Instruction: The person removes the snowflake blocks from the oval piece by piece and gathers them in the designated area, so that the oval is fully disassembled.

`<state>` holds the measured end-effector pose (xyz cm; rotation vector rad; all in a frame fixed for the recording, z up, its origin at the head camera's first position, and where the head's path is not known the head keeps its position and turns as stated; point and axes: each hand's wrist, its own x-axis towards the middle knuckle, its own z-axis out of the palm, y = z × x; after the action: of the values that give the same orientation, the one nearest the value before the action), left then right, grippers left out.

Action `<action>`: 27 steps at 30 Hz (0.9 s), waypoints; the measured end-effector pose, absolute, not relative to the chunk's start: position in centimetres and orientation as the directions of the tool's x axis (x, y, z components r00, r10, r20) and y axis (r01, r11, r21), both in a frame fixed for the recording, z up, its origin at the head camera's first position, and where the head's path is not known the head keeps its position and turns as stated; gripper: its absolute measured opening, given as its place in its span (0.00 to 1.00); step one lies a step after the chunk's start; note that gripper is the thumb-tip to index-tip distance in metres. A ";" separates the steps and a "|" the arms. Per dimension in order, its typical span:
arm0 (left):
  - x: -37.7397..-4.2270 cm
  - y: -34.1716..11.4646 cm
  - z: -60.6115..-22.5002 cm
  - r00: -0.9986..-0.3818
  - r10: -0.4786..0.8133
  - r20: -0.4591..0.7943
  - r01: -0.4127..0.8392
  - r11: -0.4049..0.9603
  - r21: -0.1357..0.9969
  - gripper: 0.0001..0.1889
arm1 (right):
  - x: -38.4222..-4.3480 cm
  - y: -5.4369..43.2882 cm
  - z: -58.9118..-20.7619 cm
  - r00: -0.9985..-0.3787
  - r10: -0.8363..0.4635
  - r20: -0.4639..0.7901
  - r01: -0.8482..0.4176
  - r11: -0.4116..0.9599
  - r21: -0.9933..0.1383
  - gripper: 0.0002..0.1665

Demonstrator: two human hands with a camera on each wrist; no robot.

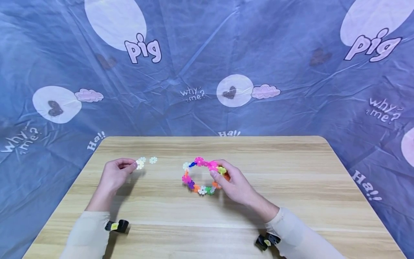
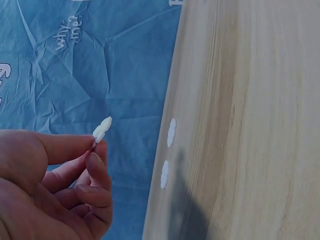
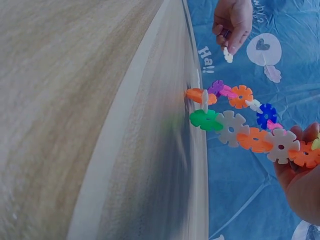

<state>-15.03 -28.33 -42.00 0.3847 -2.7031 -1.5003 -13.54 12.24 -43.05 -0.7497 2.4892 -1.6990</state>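
My left hand (image 1: 116,175) pinches a white flower-shaped snowflake disc (image 1: 139,165) between thumb and index finger, above the table. In the left wrist view that disc (image 2: 102,130) is seen nearly edge-on. Two more white discs (image 1: 153,160) lie on the table just beyond. My right hand (image 1: 237,182) grips the right side of a ring of interlocked snowflake discs (image 1: 202,190), coloured pink, orange, white, green, purple, blue and yellow. The fingers cover part of the ring. Across the right wrist view the chain (image 3: 231,129) stretches out from the hand; its far end is near the tabletop.
A wood-grain table (image 1: 181,223) spans the lower view. Behind it and at both sides hangs a blue printed cloth (image 1: 181,118). Black cameras (image 1: 118,226) are strapped to both wrists over pale sleeves (image 1: 87,233).
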 end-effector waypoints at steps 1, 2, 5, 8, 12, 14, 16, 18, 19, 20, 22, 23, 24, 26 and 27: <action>-15.1 -28.4 -42.0 -0.970 -0.224 -0.095 -0.200 0.512 0.835 0.18 | -13.6 12.2 -43.1 -0.883 -0.406 0.234 -0.366 0.285 -0.886 0.18; -15.2 -28.5 -42.1 -0.971 -0.220 -0.095 -0.199 0.519 0.831 0.18 | -13.6 12.3 -43.1 -0.883 -0.407 0.234 -0.366 0.286 -0.886 0.18; -15.6 -28.7 -42.2 -0.975 -0.202 -0.098 -0.194 0.540 0.819 0.17 | -13.7 12.3 -43.2 -0.885 -0.406 0.227 -0.362 0.293 -0.885 0.18; -16.0 -28.9 -42.6 -0.976 -0.185 -0.112 -0.197 0.554 0.809 0.16 | -13.7 12.2 -43.1 -0.885 -0.407 0.226 -0.360 0.290 -0.886 0.18; -16.6 -29.3 -43.2 -0.974 -0.172 -0.146 -0.220 0.569 0.792 0.16 | -13.7 12.2 -43.1 -0.886 -0.407 0.224 -0.357 0.289 -0.888 0.18; -16.9 -29.5 -43.4 -0.972 -0.170 -0.164 -0.233 0.581 0.780 0.16 | -13.7 12.2 -43.0 -0.884 -0.408 0.227 -0.358 0.281 -0.890 0.18; -17.1 -29.7 -43.6 -0.970 -0.167 -0.178 -0.243 0.595 0.766 0.15 | -13.7 12.2 -43.1 -0.885 -0.408 0.224 -0.356 0.281 -0.891 0.18; -17.3 -29.9 -43.7 -0.968 -0.164 -0.187 -0.249 0.612 0.751 0.14 | -13.7 12.1 -43.0 -0.884 -0.409 0.224 -0.356 0.279 -0.892 0.19; -17.4 -29.9 -43.7 -0.968 -0.163 -0.189 -0.250 0.622 0.742 0.13 | -13.7 12.1 -43.0 -0.885 -0.409 0.224 -0.355 0.280 -0.892 0.19; -17.4 -29.9 -43.8 -0.968 -0.161 -0.190 -0.249 0.629 0.736 0.13 | -13.7 12.1 -43.1 -0.886 -0.407 0.222 -0.354 0.284 -0.891 0.19; -17.6 -29.9 -43.8 -0.970 -0.162 -0.181 -0.243 0.646 0.723 0.12 | -13.7 12.1 -43.0 -0.887 -0.406 0.223 -0.355 0.286 -0.890 0.19; -17.7 -29.9 -43.9 -0.971 -0.165 -0.175 -0.241 0.654 0.717 0.12 | -13.7 12.0 -43.0 -0.887 -0.405 0.223 -0.355 0.287 -0.890 0.18; -17.8 -29.8 -43.9 -0.971 -0.166 -0.169 -0.237 0.661 0.712 0.11 | -13.7 12.0 -43.0 -0.887 -0.404 0.223 -0.355 0.288 -0.889 0.18; -18.0 -29.8 -44.0 -0.973 -0.169 -0.156 -0.230 0.674 0.702 0.10 | -13.8 12.1 -43.0 -0.887 -0.404 0.224 -0.356 0.287 -0.890 0.18; -18.1 -29.8 -44.0 -0.974 -0.170 -0.150 -0.226 0.681 0.696 0.10 | -13.8 12.1 -43.0 -0.886 -0.405 0.225 -0.357 0.286 -0.889 0.18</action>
<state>-18.06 -29.82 -44.00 0.3472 -2.9467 -1.2362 -13.76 12.07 -42.97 -0.7354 2.4840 -1.6986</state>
